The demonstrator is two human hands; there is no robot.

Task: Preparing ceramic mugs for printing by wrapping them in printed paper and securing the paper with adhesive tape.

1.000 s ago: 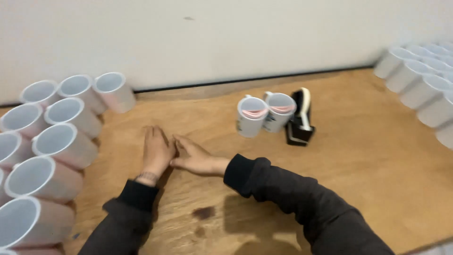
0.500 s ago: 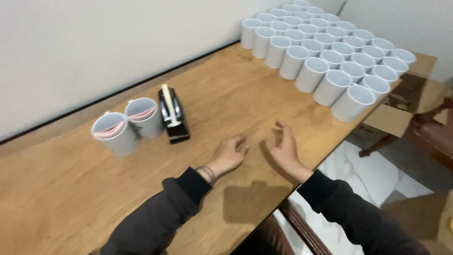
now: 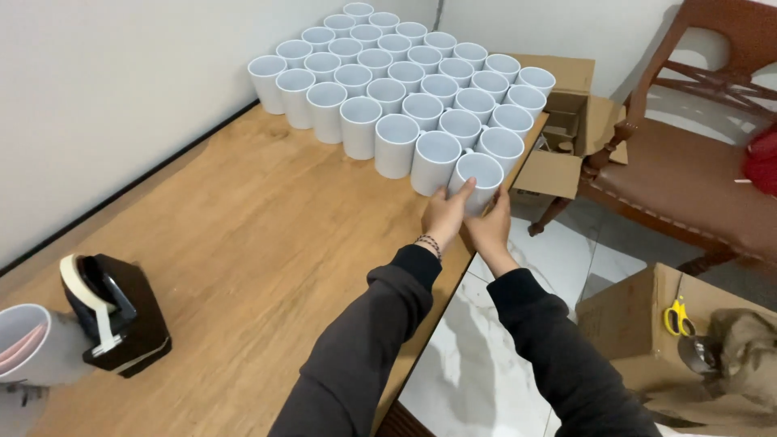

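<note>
Your two hands close around a white mug point(image 3: 477, 180) at the near corner of a packed block of white mugs point(image 3: 405, 81), right at the bench point(image 3: 243, 226) edge. The left hand point(image 3: 443, 217) wraps its side, thumb up by the rim; the right hand point(image 3: 490, 226) cups it from below. The step looks like taking hold of that corner mug; a steady lift clear of its neighbours seems called for. Nearer you sits a black tape dispenser point(image 3: 113, 311). Beyond the wooden bench: an open cardboard box point(image 3: 566, 121), a wooden chair point(image 3: 696, 162), pale tiled floor point(image 3: 558, 259).
</note>
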